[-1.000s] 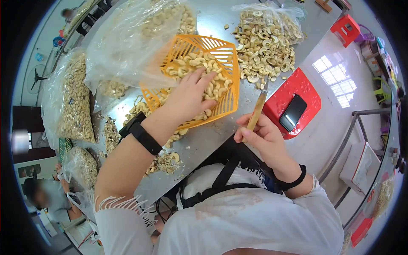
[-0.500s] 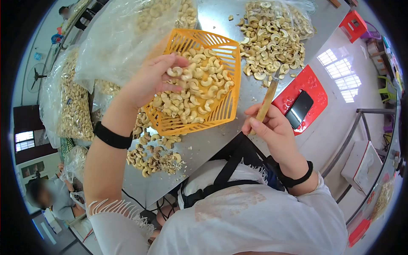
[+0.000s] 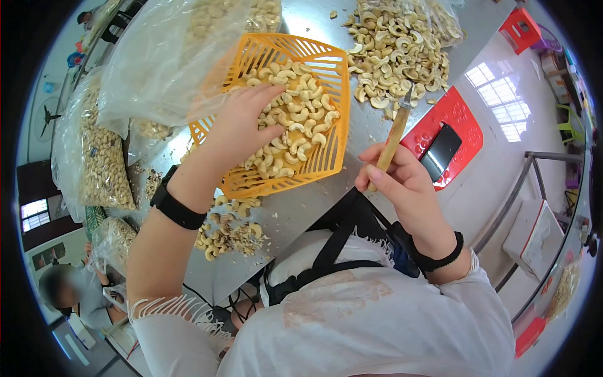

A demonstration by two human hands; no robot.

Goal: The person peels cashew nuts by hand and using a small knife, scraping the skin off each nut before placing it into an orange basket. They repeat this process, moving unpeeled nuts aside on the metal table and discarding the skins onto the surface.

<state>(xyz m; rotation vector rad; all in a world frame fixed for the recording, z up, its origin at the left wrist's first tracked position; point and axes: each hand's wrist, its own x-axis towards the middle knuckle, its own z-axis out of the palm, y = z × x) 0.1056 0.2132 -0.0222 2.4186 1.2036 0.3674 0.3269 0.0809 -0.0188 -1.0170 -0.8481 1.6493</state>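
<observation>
Head view. The work in hand is judged to be hand sorting or gathering of cashew nuts point(image 3: 298, 129) in the orange basket point(image 3: 345, 119). The basket rests on the metal table point(image 3: 301, 210), with nuts spread over its floor.

The left hand point(image 3: 235, 129) is over the near-left part of the basket, palm down. Its fingers are loosely bent and parted from the thumb, leaving a moderate gap. No nut is seen between them; the underside of the palm is hidden, so contact there cannot be confirmed.

The right hand point(image 3: 402, 182) is closed on the wooden handle of a knife point(image 3: 391, 141), pinched between thumb and fingers. The blade points away from the body, towards the loose heap of nuts point(image 3: 402, 56) beyond the basket's right side. The knife is apart from the basket.

A clear plastic bag point(image 3: 163, 69) lies against the basket's far-left side. A smaller pile of nuts and fragments point(image 3: 229, 235) sits at its near side. A phone point(image 3: 442, 149) lies on a red plastic surface point(image 3: 468, 119) beside the right hand.

In judgement, picking up a nut from this pose calls for bringing left thumb and fingertips together on a single piece; any trimming calls for a firm hold, fingertips clear of the blade.
</observation>
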